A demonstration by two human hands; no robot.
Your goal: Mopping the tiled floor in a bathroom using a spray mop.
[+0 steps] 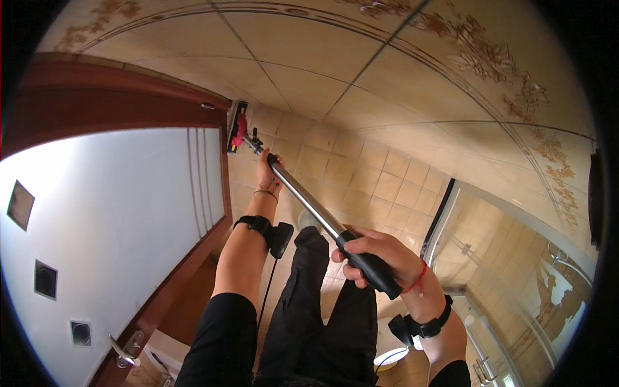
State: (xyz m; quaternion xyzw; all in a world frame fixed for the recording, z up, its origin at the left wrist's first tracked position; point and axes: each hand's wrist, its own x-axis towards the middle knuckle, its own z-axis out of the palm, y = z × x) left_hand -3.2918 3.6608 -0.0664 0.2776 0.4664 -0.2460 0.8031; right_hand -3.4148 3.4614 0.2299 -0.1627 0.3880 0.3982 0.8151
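Note:
A mop with a metal pole (308, 199) slants across the view. My right hand (379, 254) is closed around its black handle grip (370, 266) at the near end. Farther down, my left hand (269, 169) holds the pole close to its lower joint. The flat mop head (238, 128), black with a pink-red centre and yellow patches, is on the tiled floor (333, 159) in the corner beside the door frame. What lies under the mop head is hidden.
To the left stands a door with a reddish-brown frame, frosted glass panel (140, 193) and metal lever handle (123, 355). A tiled wall (309, 48) rises ahead. At right is a glass shower enclosure (493, 251). A white toilet (391, 346) sits behind my right arm.

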